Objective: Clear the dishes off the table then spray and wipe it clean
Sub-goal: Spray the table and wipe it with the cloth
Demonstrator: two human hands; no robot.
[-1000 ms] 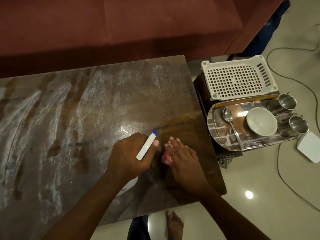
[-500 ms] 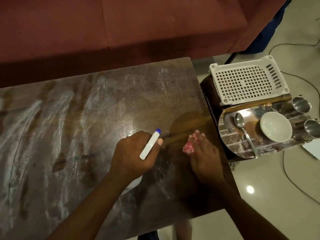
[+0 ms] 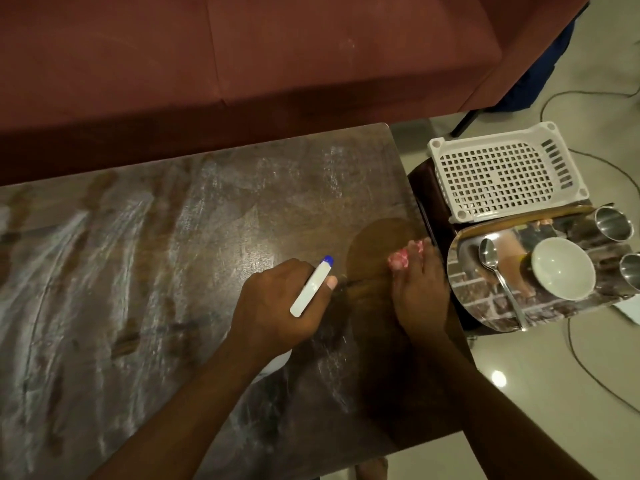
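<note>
While the left hand (image 3: 277,303) is curling its fingers around a white spray bottle (image 3: 311,287) with a blue tip at the centre of the frame, the right hand (image 3: 420,289) is lying flat with fingers straight, pressing a pink cloth (image 3: 398,259) onto the dark wooden table (image 3: 173,254) close to its right edge; the cloth is peeking out past the fingertips; whitish streaks are glistening across the tabletop toward the left; at the right, off the table, a steel tray (image 3: 485,299) is holding a white bowl (image 3: 562,268) and a spoon (image 3: 498,271), with two steel cups (image 3: 614,223) at its right edge; a white slotted basket (image 3: 502,171) is sitting just above it; a red sofa (image 3: 242,64) is filling the top.
</note>
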